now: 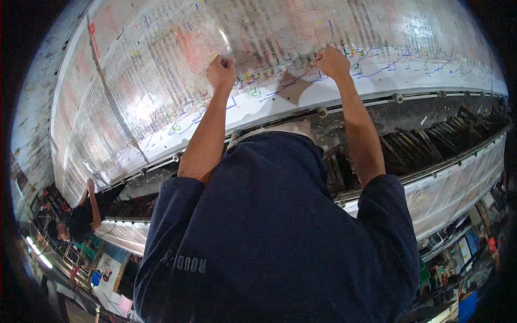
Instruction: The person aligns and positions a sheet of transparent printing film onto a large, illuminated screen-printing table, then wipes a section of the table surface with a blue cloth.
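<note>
A long, pale worktable (420, 79) stretches across the view. Its glossy top bears red and dark smears, grey streaks and many short blue, green and yellow marks. Over it my left hand (222, 74) is closed, thumb and fingers pressed together. A tiny pale yellow bit (214, 56) shows at its fingertips, too small to name. Farther right, my right hand (333, 63) is closed in a pinch close to the marked surface. What it grips, if anything, is hidden by the fingers.
A rail with round knobs (398, 98) edges the table close to my body. A second long table (458, 180) lies behind me, with dark slats between. Another person (81, 218) works at the far left end. Cluttered shelves (452, 264) stand at lower right.
</note>
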A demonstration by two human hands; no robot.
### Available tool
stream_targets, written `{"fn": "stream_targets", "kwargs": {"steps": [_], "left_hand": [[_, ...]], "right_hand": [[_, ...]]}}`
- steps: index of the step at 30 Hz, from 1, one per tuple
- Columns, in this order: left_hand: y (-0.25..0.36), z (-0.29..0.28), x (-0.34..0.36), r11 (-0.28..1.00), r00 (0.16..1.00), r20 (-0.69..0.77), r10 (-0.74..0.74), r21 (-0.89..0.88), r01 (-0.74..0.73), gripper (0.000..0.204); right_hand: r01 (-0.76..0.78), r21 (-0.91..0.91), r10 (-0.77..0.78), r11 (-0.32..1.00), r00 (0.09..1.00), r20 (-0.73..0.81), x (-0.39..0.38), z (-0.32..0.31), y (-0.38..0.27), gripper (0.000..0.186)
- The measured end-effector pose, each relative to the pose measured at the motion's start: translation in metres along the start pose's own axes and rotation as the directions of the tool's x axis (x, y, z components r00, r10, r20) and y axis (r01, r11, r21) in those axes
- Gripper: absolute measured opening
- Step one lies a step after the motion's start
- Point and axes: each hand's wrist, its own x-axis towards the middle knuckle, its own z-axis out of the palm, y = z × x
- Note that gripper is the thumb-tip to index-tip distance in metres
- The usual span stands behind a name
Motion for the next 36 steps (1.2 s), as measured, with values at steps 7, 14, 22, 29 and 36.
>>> {"fn": "stream_targets", "kwargs": {"steps": [7,14,22,29,36], "left_hand": [[-0.001,-0.001,-0.003,0.998,1.000,-0.029,0.002,0.057,0.000,0.014],[0.010,-0.001,-0.010,0.999,0.998,-0.058,0.004,0.041,-0.002,0.017],[0.010,0.000,-0.013,1.000,0.998,-0.060,0.006,0.028,-0.005,0.018],[-0.002,0.003,-0.008,0.994,0.999,-0.046,0.015,0.113,-0.009,0.015],[0.030,-0.014,-0.005,0.938,0.984,0.142,-0.108,0.343,0.053,0.026]], "right_hand": [[0.005,-0.019,-0.005,1.000,1.000,0.001,0.002,-0.005,-0.006,0.020],[0.027,0.038,-0.025,0.999,0.998,-0.049,0.002,0.000,-0.003,0.023],[0.025,0.042,-0.023,0.999,0.998,-0.060,0.004,0.006,0.002,0.021],[0.028,0.035,-0.026,0.999,0.998,-0.064,0.001,0.005,-0.010,0.024],[0.046,-0.201,-0.159,0.979,0.788,-0.595,-0.054,0.059,-0.071,0.039]]}}
